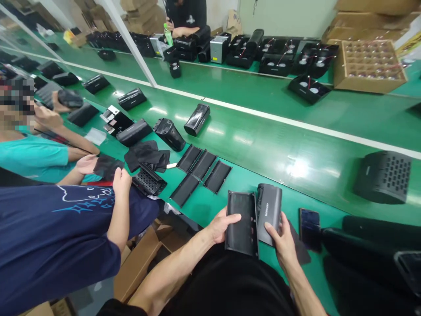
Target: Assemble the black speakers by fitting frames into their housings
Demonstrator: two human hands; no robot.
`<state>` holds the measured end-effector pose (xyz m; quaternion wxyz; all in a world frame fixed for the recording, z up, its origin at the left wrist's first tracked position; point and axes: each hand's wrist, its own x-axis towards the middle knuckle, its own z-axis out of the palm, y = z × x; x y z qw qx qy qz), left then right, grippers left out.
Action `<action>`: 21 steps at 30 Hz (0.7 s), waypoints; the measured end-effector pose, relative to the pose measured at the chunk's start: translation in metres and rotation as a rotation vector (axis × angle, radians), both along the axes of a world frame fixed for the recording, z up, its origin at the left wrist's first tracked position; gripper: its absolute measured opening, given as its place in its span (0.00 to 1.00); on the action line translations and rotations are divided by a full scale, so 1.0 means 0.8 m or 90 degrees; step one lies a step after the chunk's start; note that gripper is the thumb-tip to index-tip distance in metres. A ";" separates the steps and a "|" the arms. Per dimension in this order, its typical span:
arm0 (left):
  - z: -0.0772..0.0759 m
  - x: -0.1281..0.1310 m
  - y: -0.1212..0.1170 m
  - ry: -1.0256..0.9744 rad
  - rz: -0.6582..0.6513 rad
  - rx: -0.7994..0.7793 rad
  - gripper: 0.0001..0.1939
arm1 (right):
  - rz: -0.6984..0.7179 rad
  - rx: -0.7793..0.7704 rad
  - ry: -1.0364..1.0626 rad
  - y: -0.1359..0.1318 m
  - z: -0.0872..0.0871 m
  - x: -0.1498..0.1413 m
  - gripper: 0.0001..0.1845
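Note:
Near my body, my left hand (223,224) grips a black rectangular plastic panel (241,239) by its left edge, the thumb lying across its hollow face. My right hand (282,239) holds a dark grey speaker-like housing (270,208) with small lettering on its front, its thumb on the lower front. The panel and the housing are side by side, close together; whether they touch I cannot tell. A dark flat sheet (299,248) lies partly behind my right hand. To its right a phone (309,224) rests on the green bench.
Several loose black panels (203,164) lie left of my hands. A green conveyor (250,127) runs past, carrying a glossy housing (197,119) and a perforated one (383,177). Co-workers sit at left, one holding a black cloth (107,166). A partitioned carton (370,66) stands across.

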<state>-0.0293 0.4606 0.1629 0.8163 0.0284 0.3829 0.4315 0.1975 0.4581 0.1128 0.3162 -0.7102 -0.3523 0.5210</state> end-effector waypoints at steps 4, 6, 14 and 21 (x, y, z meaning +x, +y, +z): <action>0.001 0.004 -0.001 0.112 -0.017 -0.011 0.34 | 0.003 -0.056 -0.025 0.004 -0.012 -0.006 0.65; 0.001 0.004 -0.001 0.133 -0.028 -0.011 0.33 | 0.007 -0.049 -0.033 0.003 -0.011 -0.009 0.65; -0.010 0.002 -0.003 0.172 -0.044 -0.045 0.26 | 0.027 -0.039 -0.041 -0.004 -0.016 -0.013 0.65; -0.007 0.000 -0.001 0.140 -0.028 -0.057 0.25 | 0.043 -0.014 -0.094 -0.009 -0.033 -0.024 0.66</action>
